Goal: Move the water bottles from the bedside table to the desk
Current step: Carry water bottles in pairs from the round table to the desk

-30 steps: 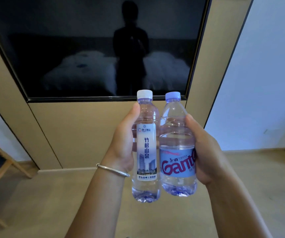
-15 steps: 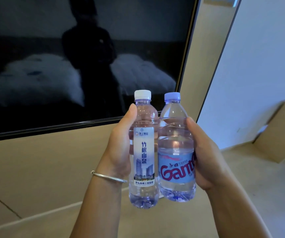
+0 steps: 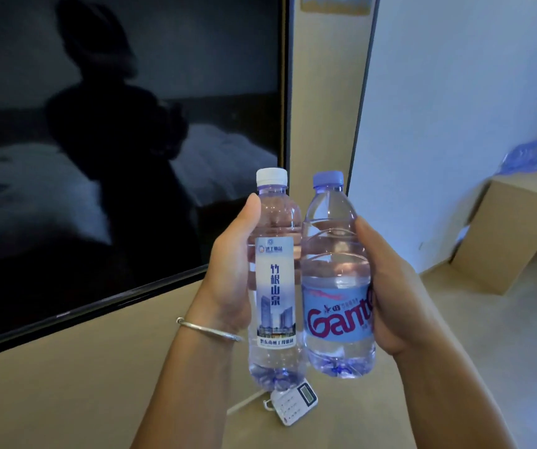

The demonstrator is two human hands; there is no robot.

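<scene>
While the left hand (image 3: 228,280) curls around the white-capped bottle (image 3: 275,280), its thumb lies straight up the bottle's near side and ends just under the shoulder; the other fingers wrap behind, out of sight. The right hand (image 3: 393,296) grips the blue-capped bottle (image 3: 337,280) the same way, thumb pressed along its right flank, remaining fingers hidden behind the plastic. Both bottles stand upright in the air, side by side and touching along their bodies, held in front of the person at the middle of the view.

The white-capped bottle is slim and clear, with a tall pale label carrying dark characters above a picture of towers. The blue-capped bottle is wider and ribbed, with a light blue band label bearing large red lettering. Both look nearly full, with sealed caps.

A thin metal bangle (image 3: 209,330) circles the left wrist. Below the bottles, on the tan desk surface (image 3: 66,400), lies a small white keypad device (image 3: 293,405) with a cord. Behind stands a dark screen (image 3: 115,140) reflecting a figure and white bedding. To the right sits a cardboard box (image 3: 513,234) against the pale wall (image 3: 455,108), with blurred blue plastic (image 3: 533,155) on top.
</scene>
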